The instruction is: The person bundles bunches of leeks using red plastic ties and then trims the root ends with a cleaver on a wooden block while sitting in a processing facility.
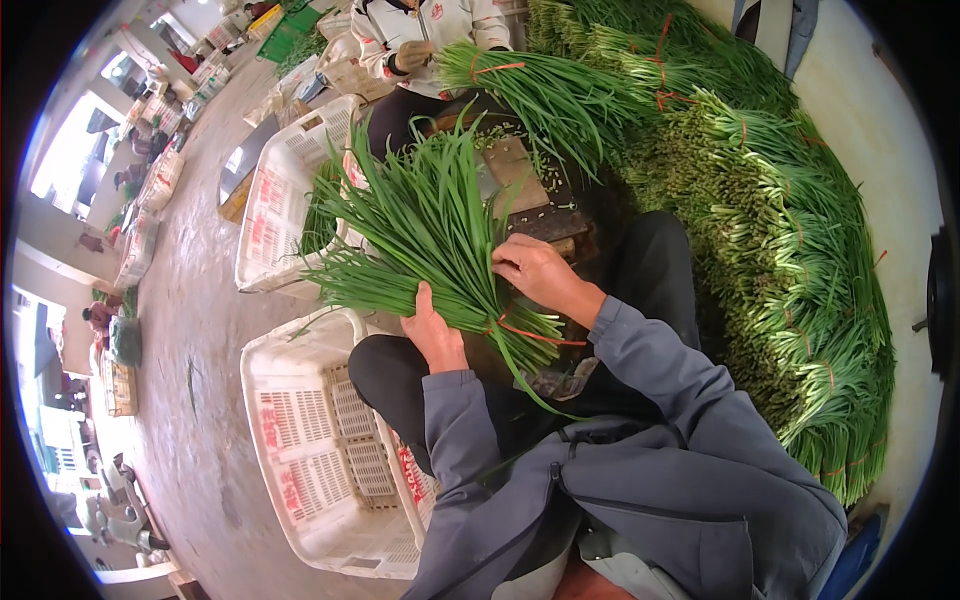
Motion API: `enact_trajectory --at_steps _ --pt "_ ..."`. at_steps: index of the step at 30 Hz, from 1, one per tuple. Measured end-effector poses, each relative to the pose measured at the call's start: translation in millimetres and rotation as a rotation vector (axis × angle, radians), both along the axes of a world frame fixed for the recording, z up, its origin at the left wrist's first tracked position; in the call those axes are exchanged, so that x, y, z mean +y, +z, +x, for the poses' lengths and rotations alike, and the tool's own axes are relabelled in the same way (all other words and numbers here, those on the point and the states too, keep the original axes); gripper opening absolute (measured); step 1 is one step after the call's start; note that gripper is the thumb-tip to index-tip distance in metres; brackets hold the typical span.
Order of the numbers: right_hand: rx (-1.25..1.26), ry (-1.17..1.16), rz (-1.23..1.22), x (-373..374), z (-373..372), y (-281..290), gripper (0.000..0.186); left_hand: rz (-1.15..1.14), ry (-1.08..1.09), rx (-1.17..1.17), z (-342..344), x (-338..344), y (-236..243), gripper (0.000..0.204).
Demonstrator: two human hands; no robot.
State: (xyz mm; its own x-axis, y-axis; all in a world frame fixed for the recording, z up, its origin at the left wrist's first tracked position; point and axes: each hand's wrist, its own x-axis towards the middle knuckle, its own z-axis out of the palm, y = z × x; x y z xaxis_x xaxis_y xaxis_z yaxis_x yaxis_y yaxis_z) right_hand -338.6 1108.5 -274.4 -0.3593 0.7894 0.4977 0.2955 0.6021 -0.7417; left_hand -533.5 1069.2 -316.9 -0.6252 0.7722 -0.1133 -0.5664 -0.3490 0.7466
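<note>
A large bunch of garlic chives [430,225] lies across my lap, its leaves fanning up and to the left. A red tie [545,338] is around it near the pale cut ends. My left hand [432,328] grips the bunch from the lower left, thumb on top of the leaves. At the bunch's right edge, my right hand [540,272] is closed in a pinch against the leaves. Whatever lies between those fingertips is too small to make out. One long leaf hangs loose below the tie toward my jacket.
A white plastic crate [330,450] stands by my left knee, with another crate [290,200] beyond it. Tied chive bunches [760,240] are piled high on the right. Ahead, a co-worker's gloved hand [412,56] is beside another bunch [540,95]. A board [513,172] with scraps lies between us.
</note>
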Motion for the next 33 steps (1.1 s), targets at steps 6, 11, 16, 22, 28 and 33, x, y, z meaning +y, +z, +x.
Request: enact_trajectory --at_steps 6,11,16,22,28,33 --pt "0.250 -0.115 -0.344 -2 12 1 0.011 -0.027 0.019 -0.012 -6 -3 -9 0.029" --pt "0.108 -0.251 0.007 5 28 -8 0.015 -0.046 -0.008 -0.071 -10 -3 -10 0.027" --pt "-0.163 -0.162 0.152 -9 46 -14 0.021 -0.027 -0.019 -0.128 -6 0 -2 0.026" --pt "-0.307 0.238 0.183 -47 3 11 0.020 -0.085 0.010 -0.055 -6 -2 -8 0.026" --pt "0.573 0.337 -0.662 -45 16 22 0.009 -0.095 0.017 -0.071 -13 -3 -13 0.027" --pt "0.977 -0.255 -1.311 19 63 -41 0.044 -0.012 -0.087 -0.159 -17 6 -27 0.032"
